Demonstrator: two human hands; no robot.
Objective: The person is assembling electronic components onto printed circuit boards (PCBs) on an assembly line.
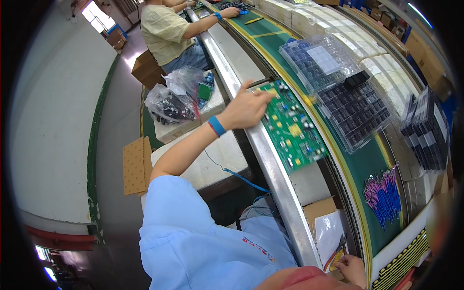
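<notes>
My left hand (pixel 247 108), a blue strap around its wrist, grips the near-left corner region of a green circuit board (pixel 295 126) crowded with small components. The index finger points up, and the fingers are slightly blurred. The board lies tilted across the metal rail (pixel 270 145) and the side of the conveyor. Low on the right, my right hand (pixel 352 269) is closed at the handles of small cutters (pixel 337 255) with red and yellow grips. The cutters' dark jaws point up, over a white sheet in a cardboard box (pixel 321 212).
Beyond the board, open clear compartment boxes (pixel 357 111) stand by the green belt (pixel 382 237). Blue and pink leads (pixel 383 195) lie on the belt. Black trays (pixel 425 128) are stacked at right. Plastic bags (pixel 176 99) rest at left. A co-worker (pixel 171 34) sits farther along the line.
</notes>
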